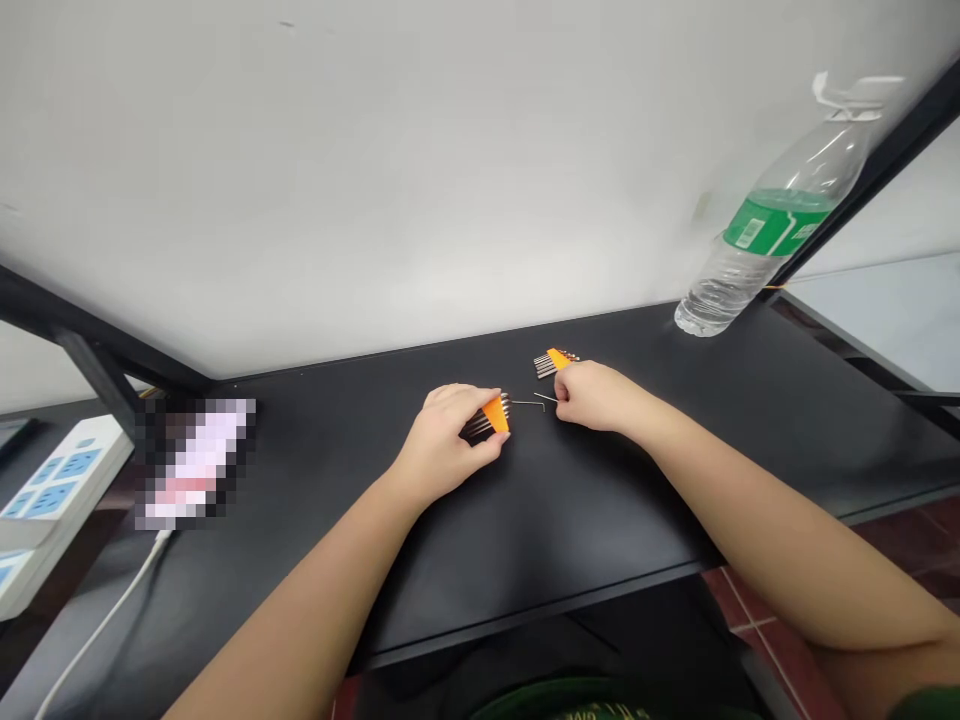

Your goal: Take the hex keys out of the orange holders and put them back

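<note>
My left hand [450, 440] grips an orange hex key holder [496, 413] between thumb and fingers, with several metal keys showing through it. A thin L-shaped hex key [529, 403] extends to the right of this holder; I cannot tell whether it is still attached or lies on the table. To its right, my right hand [589, 394] is closed in a pinch on another thin hex key [546, 397], whose end points left. Just behind the right hand lies a second orange holder [556, 358] with several keys in it, partly hidden by the fingers.
Both hands work over a black table [585, 510] against a pale wall. A large clear bottle [776, 222] with a green label stands at the back right. On the left are a blurred-out device [199, 460] with a white cable [105, 620] and a white power strip [64, 500].
</note>
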### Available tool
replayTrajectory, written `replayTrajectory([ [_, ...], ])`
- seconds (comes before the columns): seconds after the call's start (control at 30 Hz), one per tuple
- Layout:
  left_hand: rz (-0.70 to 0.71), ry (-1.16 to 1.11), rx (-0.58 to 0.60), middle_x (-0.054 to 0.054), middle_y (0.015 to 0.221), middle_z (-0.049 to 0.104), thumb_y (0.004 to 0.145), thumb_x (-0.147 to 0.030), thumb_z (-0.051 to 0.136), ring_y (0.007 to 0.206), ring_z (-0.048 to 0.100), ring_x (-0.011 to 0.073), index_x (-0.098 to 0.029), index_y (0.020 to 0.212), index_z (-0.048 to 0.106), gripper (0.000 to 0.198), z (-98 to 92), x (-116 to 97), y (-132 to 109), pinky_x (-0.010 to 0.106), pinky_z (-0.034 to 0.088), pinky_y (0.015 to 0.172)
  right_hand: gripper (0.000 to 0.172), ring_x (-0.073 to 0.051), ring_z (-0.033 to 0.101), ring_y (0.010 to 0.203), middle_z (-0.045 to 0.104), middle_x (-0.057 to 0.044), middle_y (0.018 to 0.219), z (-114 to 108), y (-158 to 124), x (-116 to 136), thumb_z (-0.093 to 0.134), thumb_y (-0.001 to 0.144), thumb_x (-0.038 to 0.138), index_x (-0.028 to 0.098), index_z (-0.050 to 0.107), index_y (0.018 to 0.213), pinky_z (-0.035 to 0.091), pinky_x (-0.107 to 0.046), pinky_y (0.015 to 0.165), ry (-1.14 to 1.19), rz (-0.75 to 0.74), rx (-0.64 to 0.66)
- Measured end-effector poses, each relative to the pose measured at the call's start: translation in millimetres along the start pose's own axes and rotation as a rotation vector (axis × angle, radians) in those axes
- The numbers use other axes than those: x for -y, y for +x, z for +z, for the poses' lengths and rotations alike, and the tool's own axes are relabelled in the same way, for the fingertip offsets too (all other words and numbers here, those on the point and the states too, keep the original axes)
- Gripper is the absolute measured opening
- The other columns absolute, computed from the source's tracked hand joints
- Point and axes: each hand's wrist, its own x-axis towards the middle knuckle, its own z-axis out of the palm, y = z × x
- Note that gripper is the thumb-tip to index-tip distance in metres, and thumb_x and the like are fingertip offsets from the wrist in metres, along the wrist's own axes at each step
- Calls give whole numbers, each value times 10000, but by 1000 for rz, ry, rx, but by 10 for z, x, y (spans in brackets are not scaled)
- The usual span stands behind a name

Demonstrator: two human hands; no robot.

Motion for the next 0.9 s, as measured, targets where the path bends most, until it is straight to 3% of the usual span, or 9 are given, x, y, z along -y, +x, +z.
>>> replayTrajectory([
  [0.13,-12,6,-5,47,1166,759,817,-281,767,1112,698,242,-237,1246,677,440,5,23,-1,430,509,1069,60,-192,577,662,671,-60,767,-52,-56,-11,644,770,176,202,632,717,351,-311,578,-14,0,35],
  [0.33,-26,11,-20,51,1164,760,813,-272,771,1093,702,240,-232,1240,680,439,-12,23,11,433,520,1061,142,-129,520,661,607,19,739,-45,-181,81,566,786,67,207,542,786,384,-251,630,273,-522,-130],
  [0.43,-35,3,-26,52,1170,758,815,-269,769,1095,701,240,-232,1238,678,435,-21,9,15,439,524,1060,156,-124,506,678,584,17,755,-20,-200,118,546,820,48,200,543,787,391,-246,651,314,-647,-208],
  [0.9,-24,-2,-13,56,1161,759,818,-271,766,1097,699,244,-231,1237,675,432,-26,3,12,444,525,1059,139,-146,571,722,670,-19,817,30,-177,93,566,974,177,191,650,865,426,-274,709,212,-718,-329],
])
